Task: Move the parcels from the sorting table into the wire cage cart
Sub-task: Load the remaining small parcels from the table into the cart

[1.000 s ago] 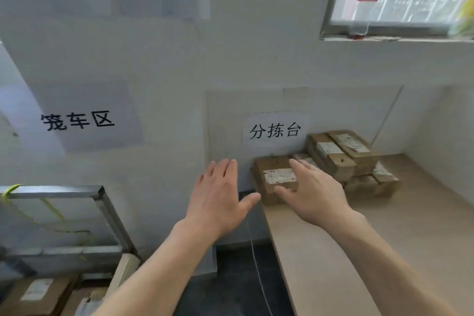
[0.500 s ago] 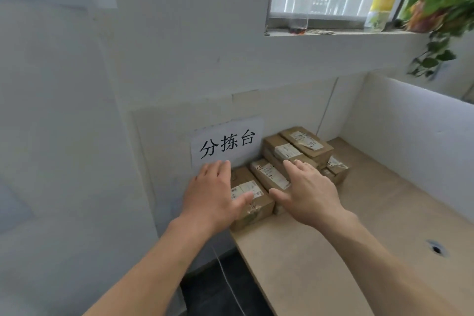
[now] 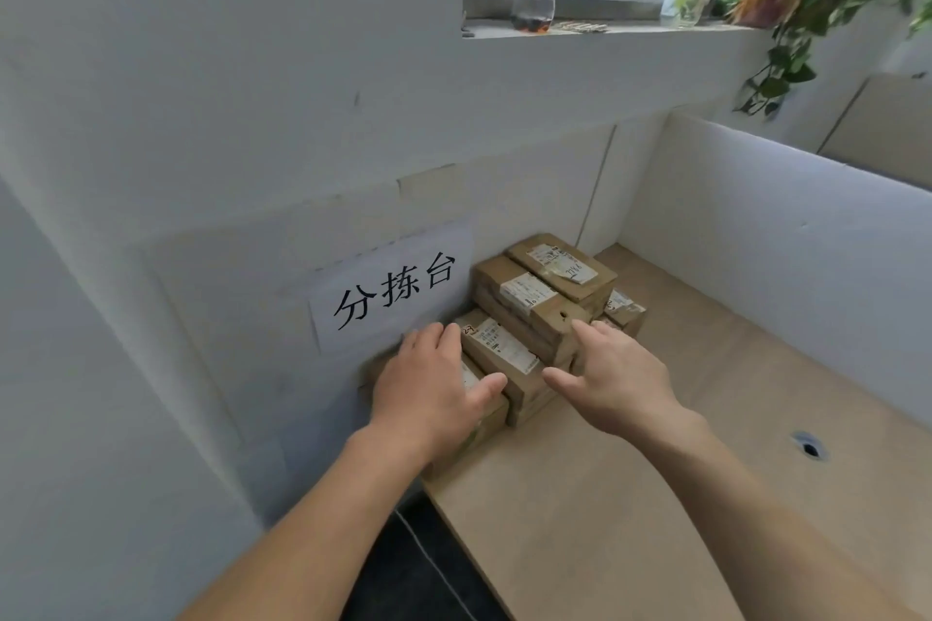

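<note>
Because the wire cage cart is nowhere in this view, the move ahead turns wholly on how the parcels lie from the hands. They are bunched in the far left corner of the sorting table, pushed up against the wall under the paper sign. They sit straight ahead of both arms and slightly to the left. The left hand is the nearer one. It is flat, with fingers straight and thumb held out, directly over the nearest parcel at the table's left edge. I cannot tell whether the palm touches the cardboard or hovers just above it. The right hand is spread wide and holds nothing. It reaches toward the right-hand end of the labelled parcel, just beside it and apart from it. That parcel's long axis slants from the signed wall out toward the right hand, so I judge that a hand at each end would suit it. Behind it is the taller stack, farther from both hands.
</note>
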Motion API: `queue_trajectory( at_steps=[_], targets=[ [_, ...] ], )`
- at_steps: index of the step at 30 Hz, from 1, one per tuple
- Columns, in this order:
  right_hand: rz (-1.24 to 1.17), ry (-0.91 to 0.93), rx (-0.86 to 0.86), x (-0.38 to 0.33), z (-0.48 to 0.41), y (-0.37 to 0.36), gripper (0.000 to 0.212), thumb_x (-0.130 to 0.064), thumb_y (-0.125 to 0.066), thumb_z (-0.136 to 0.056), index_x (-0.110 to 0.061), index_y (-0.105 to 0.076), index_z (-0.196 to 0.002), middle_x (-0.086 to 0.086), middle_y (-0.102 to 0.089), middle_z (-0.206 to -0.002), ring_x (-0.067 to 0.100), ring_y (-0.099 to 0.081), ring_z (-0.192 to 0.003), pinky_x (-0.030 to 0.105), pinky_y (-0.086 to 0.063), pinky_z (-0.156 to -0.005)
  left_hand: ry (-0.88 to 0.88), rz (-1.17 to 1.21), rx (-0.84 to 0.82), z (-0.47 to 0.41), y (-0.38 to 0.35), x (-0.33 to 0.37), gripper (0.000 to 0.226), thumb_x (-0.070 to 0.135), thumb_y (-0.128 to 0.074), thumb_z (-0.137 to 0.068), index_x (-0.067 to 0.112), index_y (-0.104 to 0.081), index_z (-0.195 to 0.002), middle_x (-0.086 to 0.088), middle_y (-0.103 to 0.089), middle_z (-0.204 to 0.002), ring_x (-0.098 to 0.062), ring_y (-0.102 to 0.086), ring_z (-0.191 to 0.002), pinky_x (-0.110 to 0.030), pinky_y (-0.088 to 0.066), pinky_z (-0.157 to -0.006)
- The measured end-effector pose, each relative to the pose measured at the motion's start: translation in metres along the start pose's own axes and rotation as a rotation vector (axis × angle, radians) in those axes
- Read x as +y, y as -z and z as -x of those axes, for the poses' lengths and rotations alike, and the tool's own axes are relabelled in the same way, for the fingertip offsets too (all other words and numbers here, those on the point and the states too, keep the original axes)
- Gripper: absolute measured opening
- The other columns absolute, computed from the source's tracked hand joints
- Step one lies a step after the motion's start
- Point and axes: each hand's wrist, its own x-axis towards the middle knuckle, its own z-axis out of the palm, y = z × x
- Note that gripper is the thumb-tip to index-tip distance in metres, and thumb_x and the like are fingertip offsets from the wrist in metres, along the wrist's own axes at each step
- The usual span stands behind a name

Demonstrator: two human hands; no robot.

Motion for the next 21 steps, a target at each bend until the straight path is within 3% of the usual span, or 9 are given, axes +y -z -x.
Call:
queue_trajectory(
  at_steps=[7, 11, 15, 21],
  targets=[
    [-0.049, -0.096, -0.028, 0.043, -0.055, -0.010, 0.069, -0.066, -0.056, -0.087, -0.025, -0.046, -0.142, -0.003, -0.052, -0.143, 0.022, -0.047, -0.135, 0.038, -0.044, -0.099, 0.067, 0.102, -0.098, -0.055, -0.033, 0.024, 0.088, 0.073, -0.046, -0.089, 0.017, -0.029, -0.154, -0.001, -0.036, -0.156, -0.020, -0.036, -0.142, -0.039, -0.038, -0.109],
    [-0.093, -0.163, -0.036, 0.068, -0.105, -0.018, 0.062, -0.064, -0.057, -0.087, -0.024, -0.051, -0.134, -0.002, -0.058, -0.136, 0.023, -0.052, -0.129, 0.038, -0.045, -0.094, 0.116, 0.106, -0.155, -0.092, -0.058, 0.041, 0.086, 0.071, -0.047, -0.090, 0.017, -0.030, -0.155, -0.003, -0.036, -0.158, -0.022, -0.037, -0.143, -0.040, -0.039, -0.112],
    [-0.104, -0.182, -0.067, 0.092, -0.160, -0.030, 0.057, -0.064, -0.056, -0.087, -0.027, -0.054, -0.130, -0.001, -0.059, -0.131, 0.026, -0.054, -0.124, 0.039, -0.047, -0.091, 0.145, 0.107, -0.215, -0.130, -0.089, 0.053, 0.077, 0.071, -0.047, -0.089, 0.020, -0.043, -0.146, -0.002, -0.046, -0.149, -0.022, -0.045, -0.135, -0.042, -0.044, -0.106],
    [-0.128, -0.191, -0.057, 0.120, -0.230, -0.056, 0.067, -0.062, -0.058, -0.086, -0.022, -0.049, -0.139, 0.006, -0.054, -0.137, 0.030, -0.050, -0.129, 0.044, -0.046, -0.097, 0.254, 0.147, -0.245, -0.169, -0.132, 0.061, 0.071, 0.073, -0.045, -0.089, 0.017, -0.054, -0.133, -0.005, -0.054, -0.138, -0.024, -0.052, -0.126, -0.036, -0.044, -0.097]
  ],
)
